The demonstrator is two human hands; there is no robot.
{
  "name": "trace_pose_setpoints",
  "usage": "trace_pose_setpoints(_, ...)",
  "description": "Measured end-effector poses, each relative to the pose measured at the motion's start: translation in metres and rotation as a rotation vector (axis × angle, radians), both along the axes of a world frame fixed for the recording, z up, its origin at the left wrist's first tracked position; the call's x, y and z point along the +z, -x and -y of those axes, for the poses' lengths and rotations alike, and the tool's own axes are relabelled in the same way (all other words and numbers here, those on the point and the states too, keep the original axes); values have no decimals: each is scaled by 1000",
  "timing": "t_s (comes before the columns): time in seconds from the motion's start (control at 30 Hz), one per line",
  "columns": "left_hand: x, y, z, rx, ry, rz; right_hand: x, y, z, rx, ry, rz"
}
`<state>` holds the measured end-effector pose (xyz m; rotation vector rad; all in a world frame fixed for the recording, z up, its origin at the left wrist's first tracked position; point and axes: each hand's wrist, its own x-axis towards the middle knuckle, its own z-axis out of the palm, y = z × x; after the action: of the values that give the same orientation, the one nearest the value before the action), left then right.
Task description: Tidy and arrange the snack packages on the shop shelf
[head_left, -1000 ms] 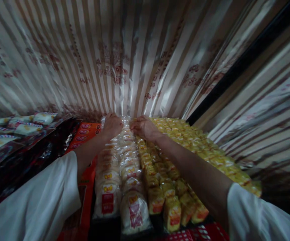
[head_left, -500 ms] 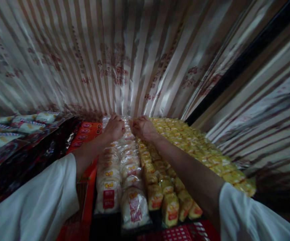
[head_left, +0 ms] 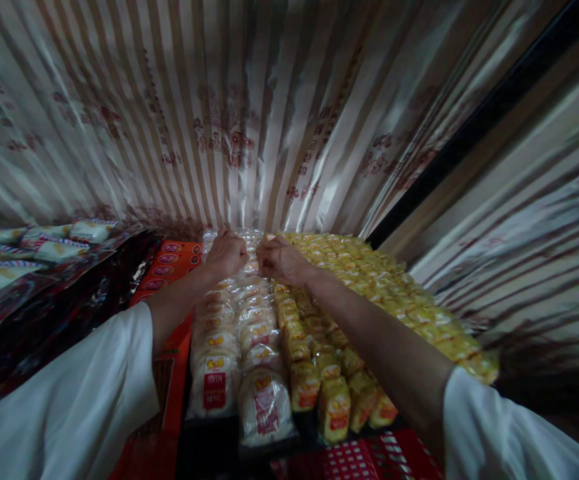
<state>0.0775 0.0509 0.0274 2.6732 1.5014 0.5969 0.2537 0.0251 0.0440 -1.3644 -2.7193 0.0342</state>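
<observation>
My left hand (head_left: 227,255) is closed at the far end of two rows of round white packaged buns (head_left: 214,383), among their clear wrappers. Close beside it, my right hand (head_left: 283,261) is also closed, its fingers curled over the far part of the second white row, where the yellow packaged cakes (head_left: 334,407) begin. A narrow gap separates the two fists. What the fingers pinch, if anything, is hidden by the knuckles and the dim light. Both forearms reach forward over the packages, the right one crossing above the yellow cakes.
Striped, printed plastic sheeting (head_left: 249,120) hangs right behind the rows, with a dark slanted post (head_left: 419,187) at the right. Orange packets (head_left: 172,267), dark glossy bags (head_left: 84,300) and white packs (head_left: 59,250) lie to the left. Red patterned packaging (head_left: 354,463) is at the near edge.
My right hand has shifted slightly left and down, over the white row. My left hand stays nearly in place, still closed. The whole view has moved a little.
</observation>
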Motion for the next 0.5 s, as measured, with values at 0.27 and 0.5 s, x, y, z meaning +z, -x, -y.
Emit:
trace_pose_setpoints(0.27, 0, 10, 6, -65, -54, 96, -4, 2, 2, -13, -95, 66)
trace_pose_setpoints(0.5, -3, 13, 12, -141, 7, 47, -4, 9, 13, -198, -154, 105)
